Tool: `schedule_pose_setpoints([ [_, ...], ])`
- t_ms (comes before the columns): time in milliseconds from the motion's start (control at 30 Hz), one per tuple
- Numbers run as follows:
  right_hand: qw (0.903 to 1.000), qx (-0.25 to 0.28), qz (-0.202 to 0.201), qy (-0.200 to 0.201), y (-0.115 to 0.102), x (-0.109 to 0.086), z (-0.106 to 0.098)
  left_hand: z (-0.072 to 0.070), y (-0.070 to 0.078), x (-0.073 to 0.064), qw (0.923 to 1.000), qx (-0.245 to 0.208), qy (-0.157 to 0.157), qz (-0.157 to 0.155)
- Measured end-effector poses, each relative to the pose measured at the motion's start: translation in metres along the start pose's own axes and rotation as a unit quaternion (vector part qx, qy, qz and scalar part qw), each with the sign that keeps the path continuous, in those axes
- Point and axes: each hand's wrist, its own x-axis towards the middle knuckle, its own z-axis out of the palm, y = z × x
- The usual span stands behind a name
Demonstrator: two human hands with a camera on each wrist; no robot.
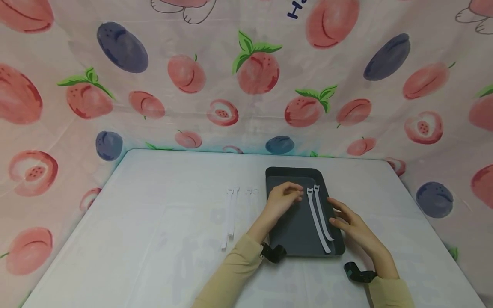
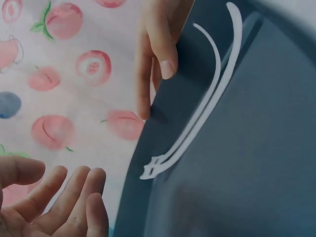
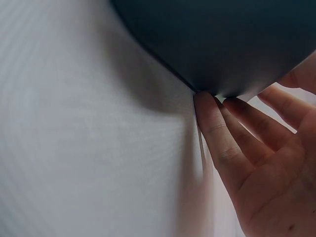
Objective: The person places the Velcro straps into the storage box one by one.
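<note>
"on the white table [image 1: 115,239], left of the dark tray [image 1: 289,239], what shows?"

"pale straps [image 1: 232,218], some too faint to count. then your left hand [image 1: 283,199], over the tray, fingers loosely bent and apart from the thumb, gripping nothing."

"and inside the tray?"

"two white straps [image 1: 315,218], side by side toward its right edge, just right of your left hand."

"and beyond?"

"your right hand [image 1: 356,229] touches that right edge, its fingers nearly straight."
</note>
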Motion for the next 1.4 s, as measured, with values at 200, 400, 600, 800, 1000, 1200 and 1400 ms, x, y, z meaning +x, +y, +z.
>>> schedule_pose_setpoints([
  [200, 1.0, 0.0, 0.0, -0.001, 0.001, 0.001, 0.0, -0.003, 0.009, -0.011, 0.9998, 0.004, -0.006, 0.02],
  [400, 0.9999, 0.008, 0.008, -0.002, 0.002, 0.001, 0.001, -0.009, 0.017, -0.023, 0.9991, 0.017, -0.016, 0.035],
  [600, 1.0, 0.008, 0.003, -0.001, 0.003, 0.0, 0.001, -0.015, 0.022, -0.035, 0.9975, 0.038, -0.023, 0.055],
  [800, 1.0, 0.005, 0.0, -0.001, 0.002, 0.0, 0.0, -0.021, 0.027, -0.045, 0.9957, 0.059, -0.031, 0.064],
  [1000, 1.0, -0.002, -0.004, 0.001, 0.001, -0.001, 0.0, -0.029, 0.03, -0.053, 0.993, 0.089, -0.03, 0.071],
  [1200, 1.0, -0.002, -0.008, 0.005, 0.002, -0.001, 0.001, -0.043, 0.03, -0.055, 0.9903, 0.118, -0.027, 0.068],
  [1400, 1.0, -0.002, -0.005, 0.004, 0.003, 0.0, 0.002, -0.06, 0.024, -0.055, 0.9839, 0.159, -0.012, 0.079],
])
